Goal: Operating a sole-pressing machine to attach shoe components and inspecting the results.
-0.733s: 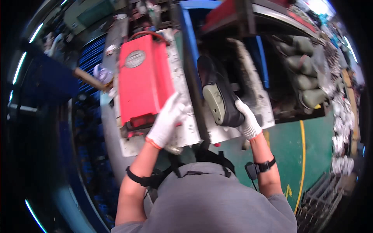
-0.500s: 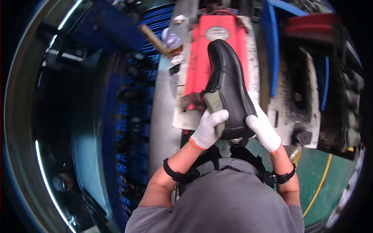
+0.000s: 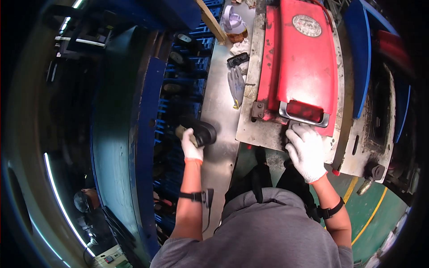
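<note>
Blue rack (image 3: 178, 89) now beneath black shoe (image 3: 199, 131), carried aside in left hand (image 3: 191, 145) grip, right hand (image 3: 307, 151) moved, lying open at red lid (image 3: 304, 62).

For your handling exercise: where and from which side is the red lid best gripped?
Probably by the metal handle along the near edge of the red lid, coming from the person's side. That bar stands proud of the edge, and the right hand already rests just below it.

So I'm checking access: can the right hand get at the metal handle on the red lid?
Probably yes: the right hand sits just below the metal handle of the red lid, nothing between.
</note>
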`<action>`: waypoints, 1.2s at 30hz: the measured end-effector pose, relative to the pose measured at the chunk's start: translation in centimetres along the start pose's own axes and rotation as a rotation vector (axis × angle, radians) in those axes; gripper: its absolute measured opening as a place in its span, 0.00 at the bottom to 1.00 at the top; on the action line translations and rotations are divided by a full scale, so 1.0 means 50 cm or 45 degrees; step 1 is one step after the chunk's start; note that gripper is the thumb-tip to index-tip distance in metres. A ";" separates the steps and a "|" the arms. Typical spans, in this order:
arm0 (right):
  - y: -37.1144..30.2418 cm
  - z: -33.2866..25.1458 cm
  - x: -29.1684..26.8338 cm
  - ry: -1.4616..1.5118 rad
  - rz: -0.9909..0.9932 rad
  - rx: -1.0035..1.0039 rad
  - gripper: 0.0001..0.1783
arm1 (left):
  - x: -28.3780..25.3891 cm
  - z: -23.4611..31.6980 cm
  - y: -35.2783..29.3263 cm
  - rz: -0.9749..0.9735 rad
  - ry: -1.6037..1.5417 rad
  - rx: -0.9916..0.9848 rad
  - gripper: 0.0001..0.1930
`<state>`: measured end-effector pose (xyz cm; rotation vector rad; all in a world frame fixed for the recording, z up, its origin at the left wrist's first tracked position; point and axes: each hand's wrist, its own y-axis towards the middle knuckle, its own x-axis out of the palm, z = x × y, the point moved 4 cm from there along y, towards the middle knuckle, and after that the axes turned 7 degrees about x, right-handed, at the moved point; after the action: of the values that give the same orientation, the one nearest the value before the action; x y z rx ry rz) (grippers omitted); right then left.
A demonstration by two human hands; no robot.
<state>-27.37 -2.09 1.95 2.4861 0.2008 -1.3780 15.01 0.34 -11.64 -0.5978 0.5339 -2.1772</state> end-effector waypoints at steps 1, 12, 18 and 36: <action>-0.004 -0.004 0.003 -0.083 0.036 -0.031 0.25 | -0.018 0.001 0.050 0.063 0.057 -0.036 0.23; 0.010 -0.008 0.018 -0.204 -0.017 0.042 0.26 | -0.170 0.109 0.459 0.367 0.329 0.207 0.15; 0.004 -0.007 0.028 -0.296 -0.052 0.065 0.27 | -0.133 0.091 0.490 0.542 1.348 0.371 0.46; 0.001 -0.004 0.039 -0.332 -0.093 0.093 0.26 | -0.501 0.061 0.411 0.649 -0.249 -0.178 0.40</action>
<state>-26.16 -2.10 0.40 2.3450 0.1891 -1.7502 43.11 7.34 -26.50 -0.6580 0.6545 -1.5941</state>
